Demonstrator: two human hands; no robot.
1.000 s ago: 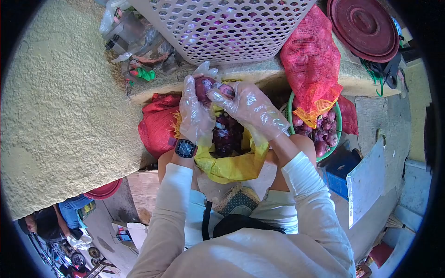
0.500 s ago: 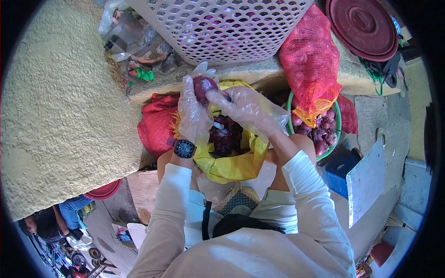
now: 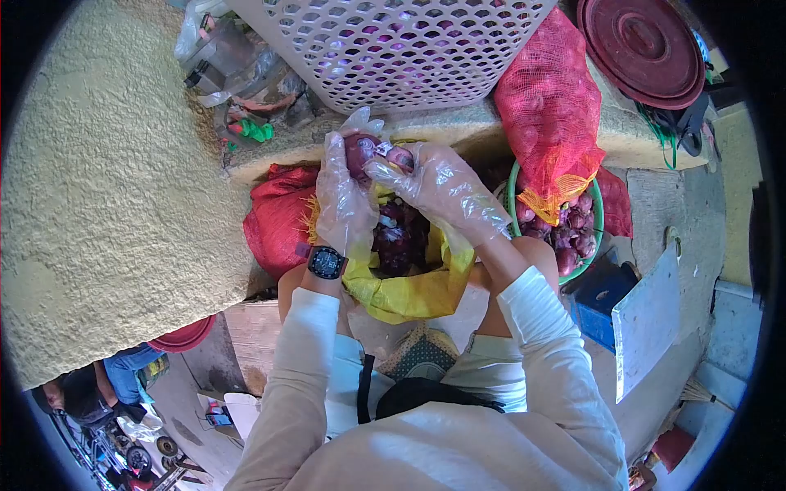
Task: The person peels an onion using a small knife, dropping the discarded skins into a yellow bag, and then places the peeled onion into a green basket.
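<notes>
My left hand (image 3: 344,196), in a clear plastic glove, is closed around a red onion (image 3: 359,155). My right hand (image 3: 438,186), gloved the same way, has its fingertips against that onion. A smaller purple piece (image 3: 399,158), perhaps another onion, sits between the right thumb and fingers. Both hands are above an open yellow sack (image 3: 405,296), between my knees. Dark purple onion skins (image 3: 399,241) fill its opening, partly hidden by the gloves.
A white perforated basket (image 3: 393,61) with purple contents stands on the ledge ahead. At right, a red mesh bag (image 3: 548,106) leans over a green basin (image 3: 598,214) of onions. A red sack (image 3: 278,217) lies left, beside the rough wall (image 3: 123,196). Another person sits far lower left.
My right hand has turned and shifted slightly, so the smaller purple piece shows more plainly. The onion stays in my left hand, which barely moves.
</notes>
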